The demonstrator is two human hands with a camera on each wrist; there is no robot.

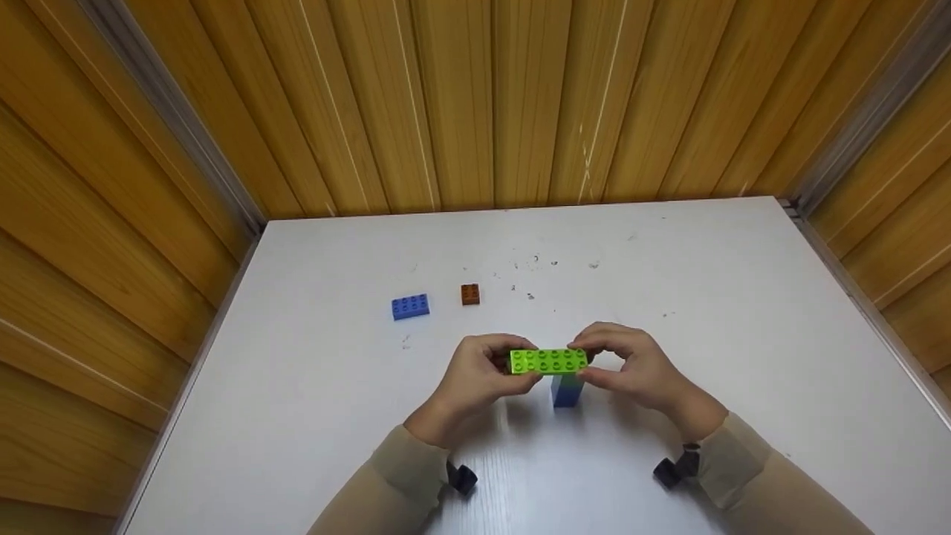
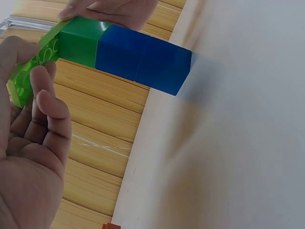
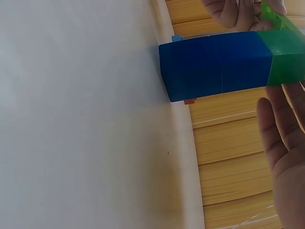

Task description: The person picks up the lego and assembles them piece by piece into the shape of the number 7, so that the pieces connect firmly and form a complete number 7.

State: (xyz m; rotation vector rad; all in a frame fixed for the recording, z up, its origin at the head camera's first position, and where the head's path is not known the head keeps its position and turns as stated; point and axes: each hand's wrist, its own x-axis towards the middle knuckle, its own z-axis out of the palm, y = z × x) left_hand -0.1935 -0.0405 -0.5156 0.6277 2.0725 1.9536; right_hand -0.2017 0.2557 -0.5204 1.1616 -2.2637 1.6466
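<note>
A long lime-green toy brick, studs up, lies across the top of a narrow tower. My left hand pinches its overhanging left end between thumb and fingers. At the right end, my right hand grips the same brick by its front and back sides. Beneath it in the left wrist view are a darker green brick and two blue bricks stacked end to end. The tower stands upright on the table, and in the right wrist view the lowest blue brick meets the white surface.
A blue eight-stud brick lies on the white table, left of and beyond the hands. Beside it sits a small brown brick. Wood-patterned panels wall the table's back and sides. Dark marks dot the far tabletop.
</note>
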